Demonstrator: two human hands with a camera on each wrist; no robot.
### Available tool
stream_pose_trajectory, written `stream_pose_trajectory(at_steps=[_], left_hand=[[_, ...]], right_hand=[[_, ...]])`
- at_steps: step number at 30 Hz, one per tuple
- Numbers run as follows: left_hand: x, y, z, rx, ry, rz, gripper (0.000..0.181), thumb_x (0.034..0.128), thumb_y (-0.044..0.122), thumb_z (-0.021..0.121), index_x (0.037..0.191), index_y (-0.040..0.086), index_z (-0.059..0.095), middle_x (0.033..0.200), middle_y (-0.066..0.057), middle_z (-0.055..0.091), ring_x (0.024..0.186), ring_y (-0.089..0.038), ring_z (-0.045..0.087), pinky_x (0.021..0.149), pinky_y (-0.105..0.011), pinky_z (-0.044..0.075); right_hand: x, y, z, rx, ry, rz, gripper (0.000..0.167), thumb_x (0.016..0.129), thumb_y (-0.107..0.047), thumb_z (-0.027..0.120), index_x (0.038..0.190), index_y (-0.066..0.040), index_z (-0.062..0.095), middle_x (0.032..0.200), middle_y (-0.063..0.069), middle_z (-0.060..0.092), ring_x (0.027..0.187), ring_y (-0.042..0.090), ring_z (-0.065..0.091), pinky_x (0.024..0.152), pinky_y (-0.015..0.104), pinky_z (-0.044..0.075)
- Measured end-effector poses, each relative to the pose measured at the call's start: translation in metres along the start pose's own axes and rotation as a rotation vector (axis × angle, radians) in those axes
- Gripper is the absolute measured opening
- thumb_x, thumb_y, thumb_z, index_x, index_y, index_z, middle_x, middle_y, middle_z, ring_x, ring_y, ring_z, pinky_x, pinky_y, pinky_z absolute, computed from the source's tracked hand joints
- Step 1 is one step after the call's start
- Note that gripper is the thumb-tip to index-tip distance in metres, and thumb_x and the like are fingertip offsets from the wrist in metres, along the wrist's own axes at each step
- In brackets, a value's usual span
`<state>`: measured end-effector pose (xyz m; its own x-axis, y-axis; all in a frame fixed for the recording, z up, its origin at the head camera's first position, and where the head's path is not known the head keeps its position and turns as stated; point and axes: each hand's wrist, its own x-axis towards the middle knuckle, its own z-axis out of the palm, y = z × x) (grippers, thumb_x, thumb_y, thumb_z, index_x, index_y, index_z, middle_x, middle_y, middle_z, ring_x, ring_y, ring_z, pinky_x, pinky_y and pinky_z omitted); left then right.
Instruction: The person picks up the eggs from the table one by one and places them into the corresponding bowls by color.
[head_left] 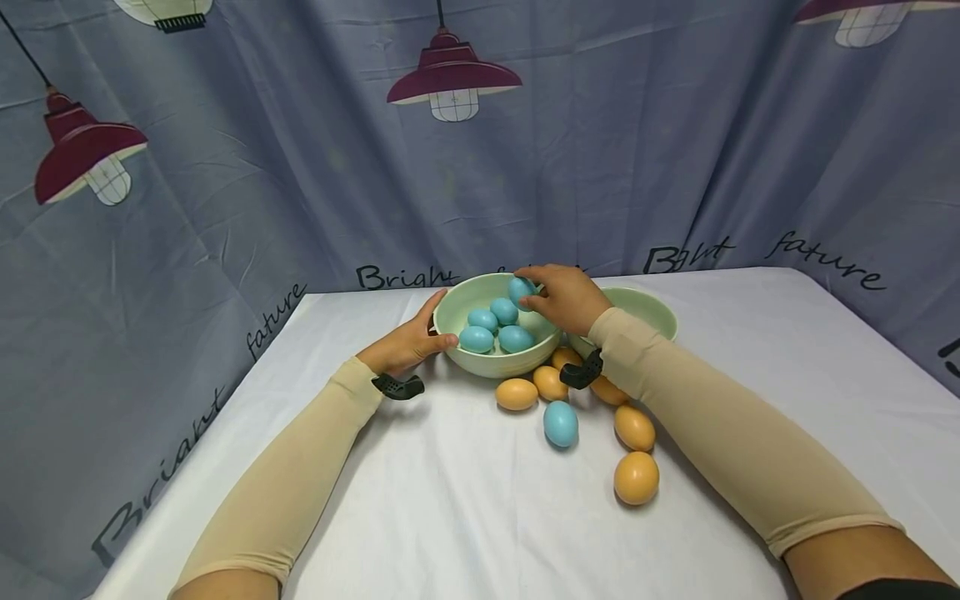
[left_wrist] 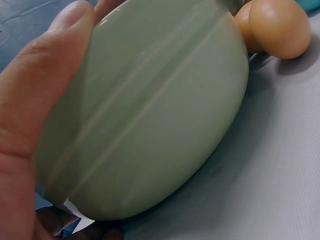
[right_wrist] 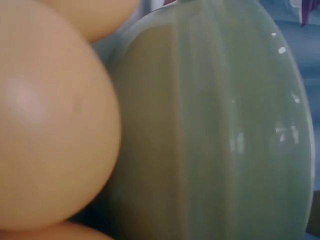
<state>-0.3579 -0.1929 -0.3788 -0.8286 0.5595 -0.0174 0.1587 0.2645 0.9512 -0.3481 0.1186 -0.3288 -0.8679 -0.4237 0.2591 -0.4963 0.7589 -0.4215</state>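
A pale green bowl (head_left: 495, 362) holds several blue eggs (head_left: 516, 338). My left hand (head_left: 408, 343) grips its left side; in the left wrist view the thumb (left_wrist: 55, 55) lies along the bowl's outer wall (left_wrist: 165, 125). At the bowl's right rim my right hand (head_left: 566, 298) pinches a blue egg (head_left: 521, 292) between thumb and fingers, above the other eggs. The right wrist view shows neither the hand nor that egg, just orange-tan eggs (right_wrist: 55, 115) close to a green bowl wall (right_wrist: 210, 130).
Behind my right hand stands a second green bowl (head_left: 645, 308), partly hidden by the forearm. Several orange eggs (head_left: 637, 478) and one blue egg (head_left: 561, 424) lie on the white tablecloth (head_left: 450, 500) in front of the bowls. A printed grey-blue curtain (head_left: 600, 150) hangs behind.
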Motion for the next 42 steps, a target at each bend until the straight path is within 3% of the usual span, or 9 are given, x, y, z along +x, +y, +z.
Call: stream_pose_trajectory(at_steps=[4,7,13,18,25,31,37,39,42], left_hand=[[0.0,0.001,-0.001,0.003,0.005,0.001,0.156,0.0572,0.081,0.084,0.171,0.025,-0.007,0.175,-0.017,0.005,0.161,-0.04,0.019,0.127,-0.058,0.028],[0.001,0.001,-0.001,0.005,0.006,0.0,0.157,0.0572,0.081,0.084,0.17,0.024,-0.008,0.176,-0.017,0.004,0.161,-0.04,0.018,0.128,-0.058,0.027],[0.002,0.003,-0.003,0.008,0.008,0.01,0.156,0.0578,0.081,0.084,0.171,0.024,-0.007,0.175,-0.017,0.006,0.16,-0.04,0.02,0.128,-0.058,0.028],[0.002,0.003,-0.005,0.008,0.005,0.014,0.153,0.0598,0.08,0.084,0.171,0.025,-0.007,0.175,-0.017,0.006,0.161,-0.04,0.019,0.128,-0.058,0.027],[0.003,0.003,-0.007,0.002,0.004,0.041,0.15,0.0598,0.081,0.084,0.17,0.027,-0.001,0.174,-0.017,0.011,0.16,-0.038,0.021,0.127,-0.057,0.028],[0.001,0.0,-0.006,0.0,-0.009,0.029,0.15,0.0614,0.081,0.084,0.17,0.028,-0.005,0.175,-0.018,0.007,0.162,-0.039,0.015,0.129,-0.059,0.023],[0.001,0.0,-0.004,-0.001,-0.001,0.043,0.147,0.0618,0.08,0.084,0.17,0.028,-0.001,0.175,-0.017,0.009,0.162,-0.039,0.017,0.129,-0.059,0.023],[0.002,0.0,-0.003,-0.002,-0.006,0.042,0.147,0.0622,0.08,0.084,0.17,0.028,-0.002,0.175,-0.017,0.009,0.161,-0.039,0.019,0.128,-0.059,0.025],[0.0,-0.002,0.0,0.003,-0.015,0.024,0.151,0.0626,0.079,0.084,0.17,0.026,-0.007,0.175,-0.017,0.008,0.159,-0.041,0.023,0.127,-0.058,0.028]], right_hand=[[0.002,-0.001,0.001,-0.135,-0.008,0.012,0.055,0.101,-0.03,0.074,0.151,-0.015,0.059,0.128,0.016,0.072,0.115,0.035,0.069,0.106,0.058,0.05],[0.003,-0.002,0.001,-0.199,-0.048,0.019,0.053,0.1,-0.03,0.075,0.15,-0.018,0.061,0.135,0.016,0.071,0.126,0.038,0.065,0.109,0.064,0.042],[0.003,-0.004,0.001,-0.232,-0.116,0.025,0.052,0.099,-0.031,0.076,0.148,-0.023,0.063,0.148,0.013,0.064,0.136,0.041,0.055,0.108,0.066,0.039],[0.003,-0.008,-0.001,-0.283,-0.161,0.033,0.05,0.1,-0.032,0.074,0.148,-0.026,0.063,0.148,0.008,0.065,0.138,0.037,0.052,0.115,0.067,0.035],[0.005,-0.013,-0.007,-0.35,-0.284,0.037,0.045,0.105,-0.037,0.066,0.149,-0.028,0.063,0.143,0.004,0.07,0.141,0.032,0.047,0.122,0.068,0.025],[0.005,-0.009,-0.006,-0.272,-0.399,0.018,0.041,0.111,-0.035,0.052,0.149,-0.024,0.063,0.149,0.006,0.065,0.153,0.033,0.038,0.126,0.071,0.015],[0.004,-0.01,-0.009,-0.208,-0.376,-0.001,0.041,0.11,-0.035,0.057,0.147,-0.019,0.064,0.145,0.008,0.067,0.149,0.036,0.046,0.125,0.074,0.016],[0.0,-0.012,-0.013,-0.185,-0.367,-0.012,0.043,0.109,-0.035,0.058,0.148,-0.018,0.063,0.142,0.009,0.069,0.144,0.036,0.053,0.125,0.073,0.018],[-0.013,-0.019,-0.022,-0.147,-0.35,-0.038,0.046,0.108,-0.036,0.062,0.149,-0.017,0.061,0.138,0.011,0.071,0.136,0.036,0.061,0.122,0.066,0.032]])
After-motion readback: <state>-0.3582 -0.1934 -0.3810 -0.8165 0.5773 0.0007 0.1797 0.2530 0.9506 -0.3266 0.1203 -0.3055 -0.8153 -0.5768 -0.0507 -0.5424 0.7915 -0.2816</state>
